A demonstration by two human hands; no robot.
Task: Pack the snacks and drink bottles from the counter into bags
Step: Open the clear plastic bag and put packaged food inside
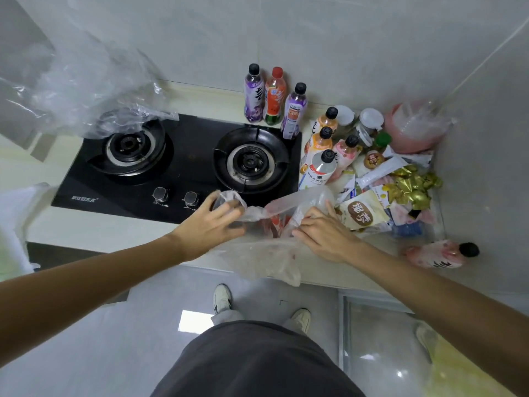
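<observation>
At the front edge of the pale surface (100,230), just before the black gas stove (183,167), a clear plastic bag (266,253) lies crumpled between the person's two hands, its lower part hanging over the edge. The left hand (213,224) has its fingers closed on the bag's left rim, which bunches up above the knuckles near the stove's two knobs (176,197). The right hand (323,234) pinches the opposite rim, fingers curled together on the film, so the mouth of the bag is stretched between them; something red and white (276,224) shows through the plastic in the gap, too blurred to name. Just beside the right hand, to its right, lies a heap of snack packets (380,196), the nearest a white and brown pouch (362,214) almost touching the fingers, with gold-wrapped sweets (412,187) farther back. A cluster of drink bottles (325,150) stands upright behind the heap, right of the stove, and three more bottles (273,96) stand against the wall behind the right burner. One pink bottle (438,255) lies on its side at the surface's edge, right of the right wrist. A second clear bag (91,90) hangs loose over the left burner, well apart from both hands.
</observation>
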